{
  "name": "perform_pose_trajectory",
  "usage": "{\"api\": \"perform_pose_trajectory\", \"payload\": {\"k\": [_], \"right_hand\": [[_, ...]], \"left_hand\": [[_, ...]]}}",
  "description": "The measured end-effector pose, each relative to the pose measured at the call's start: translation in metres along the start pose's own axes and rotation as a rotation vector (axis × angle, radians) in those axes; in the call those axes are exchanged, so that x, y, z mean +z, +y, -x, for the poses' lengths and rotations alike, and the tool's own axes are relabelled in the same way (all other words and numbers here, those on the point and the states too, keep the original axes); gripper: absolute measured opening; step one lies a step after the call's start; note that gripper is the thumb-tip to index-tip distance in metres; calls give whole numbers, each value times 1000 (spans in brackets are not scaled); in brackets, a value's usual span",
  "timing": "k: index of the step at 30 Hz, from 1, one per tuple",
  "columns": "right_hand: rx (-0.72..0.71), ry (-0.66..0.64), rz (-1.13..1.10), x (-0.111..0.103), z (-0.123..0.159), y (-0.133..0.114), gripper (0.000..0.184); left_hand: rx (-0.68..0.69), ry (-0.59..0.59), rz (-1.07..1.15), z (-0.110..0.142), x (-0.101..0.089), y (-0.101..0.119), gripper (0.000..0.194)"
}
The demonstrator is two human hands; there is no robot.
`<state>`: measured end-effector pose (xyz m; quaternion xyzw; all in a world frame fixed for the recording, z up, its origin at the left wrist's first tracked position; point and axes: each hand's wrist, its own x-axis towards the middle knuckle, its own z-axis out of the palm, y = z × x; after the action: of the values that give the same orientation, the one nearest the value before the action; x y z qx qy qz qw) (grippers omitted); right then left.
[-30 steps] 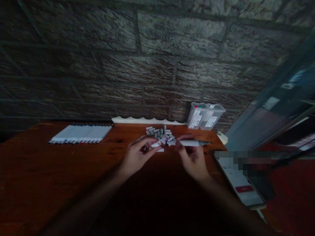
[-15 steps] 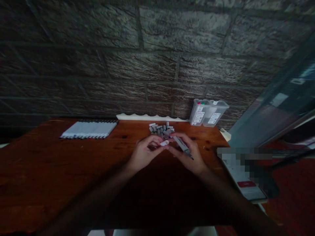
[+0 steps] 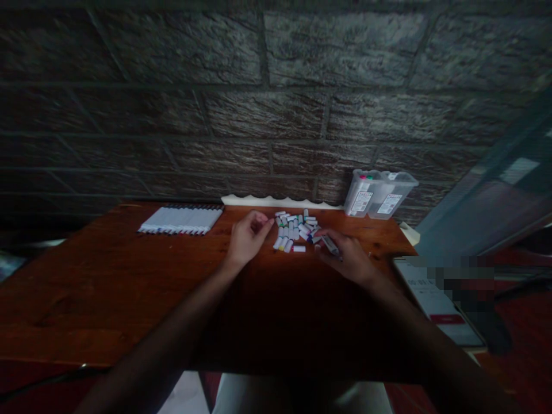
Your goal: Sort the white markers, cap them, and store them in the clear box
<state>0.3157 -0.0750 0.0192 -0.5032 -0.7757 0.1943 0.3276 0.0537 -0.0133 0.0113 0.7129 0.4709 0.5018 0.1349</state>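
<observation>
My right hand (image 3: 349,257) is closed around a grey-white marker (image 3: 331,246), which slants down toward the palm at the right side of a pile of caps. Several white and grey marker caps (image 3: 291,230) lie loosely grouped between my hands, some with coloured ends. One white cap with a reddish end (image 3: 299,249) rests at the near side of the pile. Just left of the caps is my left hand (image 3: 249,237), its fingers curved and thumb apart, with nothing visible in it.
A row of white markers (image 3: 181,221) lies side by side at the left on the wooden table (image 3: 107,299). Two clear plastic cases (image 3: 390,198) stand at the back right against the brick wall (image 3: 293,115). A tablet-like device (image 3: 444,302) sits at the right edge.
My hands have moved apart. The white cap has left my left hand, which is now beside the pile; the marker stays in my right hand. The view has shifted slightly left.
</observation>
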Motion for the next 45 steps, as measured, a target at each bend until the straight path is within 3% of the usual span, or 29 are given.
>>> {"api": "perform_pose_trajectory", "payload": {"k": [6, 12, 17, 22, 31, 35, 41, 45], "right_hand": [[62, 54, 10, 17, -3, 4, 29], [92, 169, 41, 7, -6, 13, 27], [41, 70, 67, 4, -10, 25, 43], [-4, -9, 71, 6, -13, 28, 42], [14, -11, 56, 8, -15, 35, 43], [10, 52, -102, 7, -14, 29, 28], [-44, 67, -384, 12, -7, 10, 33], [-41, 37, -502, 19, -7, 3, 37]], "left_hand": [[8, -126, 30, 8, 8, 6, 18], [15, -136, 18, 9, 8, 11, 17], [38, -166, 0, 11, 9, 15, 15], [52, -178, 7, 12, 10, 16, 16], [87, -205, -13, 14, 14, 15, 14], [130, -237, -8, 18, 15, 18, 16], [347, -356, 113, 23, 14, 27, 35], [427, -410, 135, 24, 16, 31, 24]]}}
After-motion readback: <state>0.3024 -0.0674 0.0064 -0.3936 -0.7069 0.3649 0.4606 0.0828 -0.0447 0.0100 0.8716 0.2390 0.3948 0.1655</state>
